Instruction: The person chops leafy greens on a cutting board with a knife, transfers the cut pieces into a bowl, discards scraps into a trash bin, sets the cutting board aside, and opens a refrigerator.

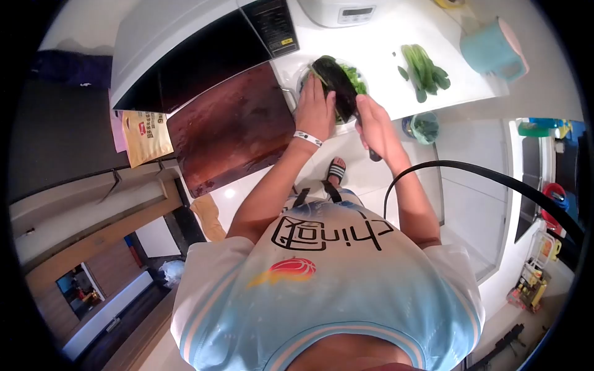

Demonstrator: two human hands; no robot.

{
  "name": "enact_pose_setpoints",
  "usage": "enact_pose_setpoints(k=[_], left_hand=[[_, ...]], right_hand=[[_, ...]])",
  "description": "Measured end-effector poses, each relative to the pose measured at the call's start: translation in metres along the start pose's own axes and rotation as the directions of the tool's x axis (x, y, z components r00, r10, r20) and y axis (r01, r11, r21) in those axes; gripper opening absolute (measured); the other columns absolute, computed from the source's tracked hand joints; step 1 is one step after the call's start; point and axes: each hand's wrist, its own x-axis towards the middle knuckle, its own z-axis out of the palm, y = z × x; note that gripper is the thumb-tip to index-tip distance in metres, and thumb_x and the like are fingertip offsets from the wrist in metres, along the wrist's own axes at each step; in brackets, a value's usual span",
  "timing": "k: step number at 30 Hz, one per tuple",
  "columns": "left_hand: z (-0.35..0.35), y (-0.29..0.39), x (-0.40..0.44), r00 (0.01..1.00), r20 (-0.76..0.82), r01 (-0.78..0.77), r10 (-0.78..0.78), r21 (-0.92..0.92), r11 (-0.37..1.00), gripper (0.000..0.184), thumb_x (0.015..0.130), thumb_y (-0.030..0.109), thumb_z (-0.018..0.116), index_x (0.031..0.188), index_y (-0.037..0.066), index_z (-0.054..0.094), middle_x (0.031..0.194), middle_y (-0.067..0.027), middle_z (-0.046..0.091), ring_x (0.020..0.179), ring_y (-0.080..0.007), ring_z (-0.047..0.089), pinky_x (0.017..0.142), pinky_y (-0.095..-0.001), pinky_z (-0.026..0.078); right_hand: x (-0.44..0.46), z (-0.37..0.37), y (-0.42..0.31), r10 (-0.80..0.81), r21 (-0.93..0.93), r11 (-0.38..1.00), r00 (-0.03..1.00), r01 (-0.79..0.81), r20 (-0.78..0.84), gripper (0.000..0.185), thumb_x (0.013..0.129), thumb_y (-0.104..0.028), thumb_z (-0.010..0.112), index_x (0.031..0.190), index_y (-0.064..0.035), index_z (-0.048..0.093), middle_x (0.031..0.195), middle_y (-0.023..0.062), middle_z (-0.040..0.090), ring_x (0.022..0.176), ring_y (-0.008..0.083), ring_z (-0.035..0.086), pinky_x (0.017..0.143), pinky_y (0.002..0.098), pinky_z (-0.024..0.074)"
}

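Note:
My right hand (374, 127) is wrapped round the dark handle of a cleaver (336, 80). Its broad dark blade is held over a white bowl (365, 73) with chopped green leaves (355, 78) inside. At the blade's left side is my left hand (315, 106), fingers stretched out and touching the blade; a white band circles that wrist. Whether any greens cling under those fingers is hidden. To the right on the white counter lies a bunch of leafy greens (423, 68), with a few loose leaves beside it.
A wet brown cutting board (232, 127) lies left of the bowl, in front of a microwave (198, 59). A white appliance (337, 11) stands behind. A light-blue mug (493, 49) is at the right. A bag-lined bin (424, 128) sits below the counter edge.

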Motion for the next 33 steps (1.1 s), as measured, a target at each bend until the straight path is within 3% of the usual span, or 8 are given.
enact_pose_setpoints(k=[5,7,10,15,18,22,30,33], left_hand=[[-0.004,0.004,0.012,0.99,0.14,-0.013,-0.022,0.244,0.97,0.054,0.101,0.031,0.04,0.134,-0.011,0.043,0.141,-0.0275,0.044,0.131,-0.0389,0.041,0.112,-0.0435,0.031],[-0.01,0.005,0.018,0.991,0.133,-0.05,-0.001,0.378,0.925,0.047,0.098,0.032,0.045,0.126,-0.005,0.055,0.131,-0.0192,0.057,0.125,-0.0335,0.048,0.107,-0.043,0.037],[-0.038,0.016,0.026,0.991,0.056,-0.131,0.119,0.378,0.916,0.036,0.093,0.028,0.053,0.113,0.0,0.063,0.115,-0.0143,0.064,0.113,-0.0319,0.055,0.097,-0.043,0.043],[-0.05,0.049,0.056,0.972,0.008,-0.23,0.236,0.255,0.939,0.025,0.09,0.025,0.059,0.102,0.005,0.067,0.105,-0.0134,0.066,0.1,-0.0337,0.059,0.09,-0.0438,0.046],[-0.005,0.08,0.088,0.918,0.27,-0.326,0.292,0.091,0.941,0.025,0.087,0.024,0.06,0.102,0.005,0.067,0.102,-0.0146,0.065,0.101,-0.0331,0.058,0.09,-0.0425,0.047],[0.102,0.099,0.127,0.813,0.526,-0.396,0.248,0.188,0.899,0.031,0.086,0.026,0.061,0.11,0.006,0.065,0.11,-0.0139,0.062,0.106,-0.033,0.058,0.091,-0.043,0.049],[0.167,0.094,0.153,0.827,0.551,-0.327,0.112,0.309,0.893,0.02,0.086,0.021,0.058,0.099,0.011,0.069,0.105,-0.0149,0.064,0.097,-0.0333,0.063,0.085,-0.0433,0.052],[0.162,0.091,0.158,0.826,0.553,-0.302,0.106,0.277,0.912,0.019,0.086,0.02,0.056,0.096,0.01,0.069,0.102,-0.0144,0.066,0.094,-0.033,0.065,0.082,-0.0437,0.052]], right_hand=[[-0.015,-0.038,-0.013,-0.103,-0.106,0.99,0.993,0.097,-0.051,0.039,0.104,-0.038,0.035,0.088,-0.005,0.048,0.058,0.0012,0.044,0.04,0.0105,0.039,0.04,0.0268,0.0341],[-0.022,-0.056,-0.016,-0.122,-0.104,0.988,0.989,0.113,-0.083,0.04,0.104,-0.038,0.035,0.087,-0.0046,0.049,0.058,0.0019,0.044,0.042,0.0113,0.04,0.042,0.0275,0.0353],[-0.044,-0.08,-0.027,-0.047,0.042,0.998,0.992,0.052,-0.116,0.039,0.104,-0.039,0.036,0.088,-0.0049,0.049,0.058,0.0011,0.044,0.045,0.0114,0.041,0.044,0.0278,0.0363],[-0.06,-0.134,0.001,-0.016,0.216,0.969,0.902,0.121,-0.432,0.039,0.103,-0.04,0.038,0.087,-0.0078,0.051,0.054,0.0013,0.046,0.036,0.011,0.039,0.036,0.027,0.0324],[-0.069,-0.166,0.032,0.019,0.287,0.944,0.837,0.166,-0.548,0.04,0.104,-0.041,0.037,0.083,-0.0079,0.048,0.054,0.0009,0.045,0.035,0.0107,0.039,0.034,0.0255,0.0323],[-0.095,-0.183,0.067,0.102,0.355,0.918,0.761,0.176,-0.641,0.046,0.103,-0.045,0.037,0.076,-0.0087,0.044,0.051,0.0014,0.042,0.034,0.0114,0.039,0.033,0.025,0.031],[-0.152,-0.18,0.126,0.28,0.469,0.867,0.613,0.17,-0.739,0.048,0.103,-0.046,0.038,0.078,-0.0047,0.046,0.051,0.0014,0.04,0.034,0.0119,0.041,0.032,0.0246,0.0326],[-0.158,-0.186,0.135,0.284,0.481,0.863,0.64,0.155,-0.714,0.044,0.102,-0.044,0.041,0.081,-0.0061,0.046,0.06,0.0052,0.047,0.034,0.0127,0.041,0.032,0.0262,0.0318]])
